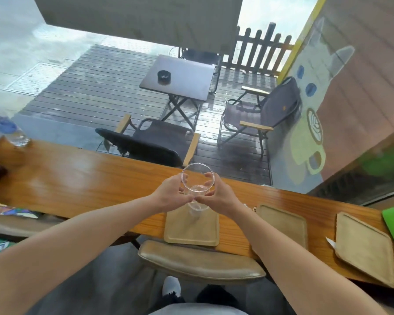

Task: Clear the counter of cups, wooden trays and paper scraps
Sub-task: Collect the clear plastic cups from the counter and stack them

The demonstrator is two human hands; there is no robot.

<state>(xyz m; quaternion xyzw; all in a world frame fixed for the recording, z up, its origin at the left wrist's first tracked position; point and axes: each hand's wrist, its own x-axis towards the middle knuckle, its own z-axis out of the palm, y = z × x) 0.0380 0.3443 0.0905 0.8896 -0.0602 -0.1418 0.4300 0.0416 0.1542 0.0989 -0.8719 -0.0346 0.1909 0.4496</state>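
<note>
Both hands, left (168, 193) and right (218, 194), clasp the clear plastic cup (198, 185) between them above the square wooden tray (191, 233).

the single head-worn camera is looking forward and steeply down from just above the wooden counter (77, 178), standing close against its near edge. the left hand (168, 195) and right hand (220, 197) are holding the clear cup (198, 189) near mid-frame. the wide lens is bowing the counter's line and taking in the stool seat (200, 262) below and the deck table (180, 76) far beyond.
</note>
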